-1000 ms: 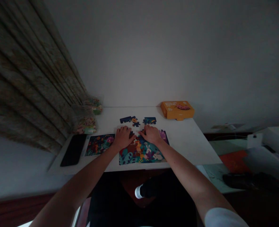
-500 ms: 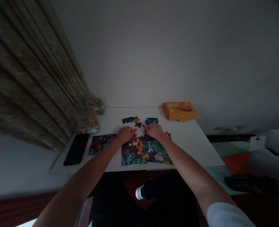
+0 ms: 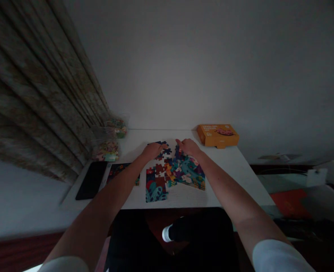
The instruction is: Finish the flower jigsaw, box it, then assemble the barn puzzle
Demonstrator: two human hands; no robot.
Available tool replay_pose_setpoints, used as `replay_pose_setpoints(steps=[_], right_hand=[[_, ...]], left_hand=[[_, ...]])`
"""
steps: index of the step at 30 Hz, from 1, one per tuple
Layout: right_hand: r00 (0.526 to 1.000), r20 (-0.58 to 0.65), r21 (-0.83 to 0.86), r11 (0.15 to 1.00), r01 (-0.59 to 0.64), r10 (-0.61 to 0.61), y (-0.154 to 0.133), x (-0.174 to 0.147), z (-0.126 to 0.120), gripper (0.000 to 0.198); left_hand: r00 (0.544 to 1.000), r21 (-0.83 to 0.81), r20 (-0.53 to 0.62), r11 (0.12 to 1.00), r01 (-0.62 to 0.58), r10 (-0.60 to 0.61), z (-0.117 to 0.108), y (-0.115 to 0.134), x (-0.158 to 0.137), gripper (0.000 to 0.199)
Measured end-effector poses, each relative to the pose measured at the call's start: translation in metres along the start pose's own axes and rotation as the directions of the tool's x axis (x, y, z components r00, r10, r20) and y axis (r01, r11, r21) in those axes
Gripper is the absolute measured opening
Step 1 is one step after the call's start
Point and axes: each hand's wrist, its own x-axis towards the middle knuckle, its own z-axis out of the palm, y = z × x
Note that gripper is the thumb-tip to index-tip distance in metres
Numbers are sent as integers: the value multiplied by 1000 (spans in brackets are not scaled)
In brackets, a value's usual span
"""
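A partly joined jigsaw puzzle (image 3: pixel 157 190) with a colourful animal picture lies on the white table, with gaps through its middle. Its right section (image 3: pixel 190 170), showing white rabbits, sits turned at an angle to the left section. My left hand (image 3: pixel 153 150) is closed at the dark upper-left pieces (image 3: pixel 167 152), fingers curled and thumb towards the centre. At the top edge of the right section, my right hand (image 3: pixel 190 147) grips it with the thumb on the inner side. The fingertips of both hands are partly hidden.
An orange puzzle box (image 3: pixel 218 136) stands at the back right. Clear bags of pieces (image 3: pixel 106 149) rest by the curtain (image 3: pixel 42 75). At the left lie a black phone-like slab (image 3: pixel 91 180) and a picture sheet (image 3: pixel 114 172), partly under my left forearm.
The right section has turned and shifted, with its lower edge now away from the left section. Both hands have moved slightly up the table, the left one onto the upper pieces.
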Motion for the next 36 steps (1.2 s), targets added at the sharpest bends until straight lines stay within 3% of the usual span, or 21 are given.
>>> replay_pose_setpoints(steps=[3, 6, 9, 13, 15, 18, 21, 27, 31, 34, 36], right_hand=[[1000, 28, 43, 999, -7, 6, 1, 3, -2, 82], [1000, 16, 100, 995, -23, 21, 5, 9, 1, 81], [999, -19, 162, 986, -26, 30, 12, 18, 5, 82], [994, -95, 146, 988, -43, 57, 17, 29, 13, 80], [989, -139, 98, 994, -41, 54, 17, 29, 20, 71], [972, -233, 45, 999, -27, 37, 20, 17, 33, 54], [957, -279, 29, 997, -77, 82, 26, -12, 47, 54], [971, -201, -38, 989, -141, 131, 34, -88, 77, 76], [956, -273, -64, 989, -130, 108, 33, -104, 80, 73], [948, -292, -52, 988, -145, 124, 33, -100, 75, 73], [944, -285, -46, 982, -183, 163, 33, -97, 72, 75]], left_hand=[[981, 69, -190, 996, 52, -38, 2, 5, 11, 50], [943, 100, -328, 995, -25, 57, 12, 21, 5, 41], [939, 65, -270, 977, -205, 215, 27, 47, -17, 46], [965, 61, -147, 976, -209, 216, 48, 73, -61, 78], [978, 70, -84, 980, -185, 191, 57, 74, -82, 89], [976, 85, -21, 974, -212, 215, 65, 64, -106, 89], [962, 82, -54, 961, -263, 268, 69, 52, -116, 80], [915, 57, -143, 926, -374, 378, 67, 41, -94, 52], [892, 117, -99, 895, -431, 442, 60, 28, -64, 45], [912, 163, -114, 913, -374, 394, 50, 23, -43, 38], [938, 180, -183, 948, -264, 296, 42, 25, -37, 35]])
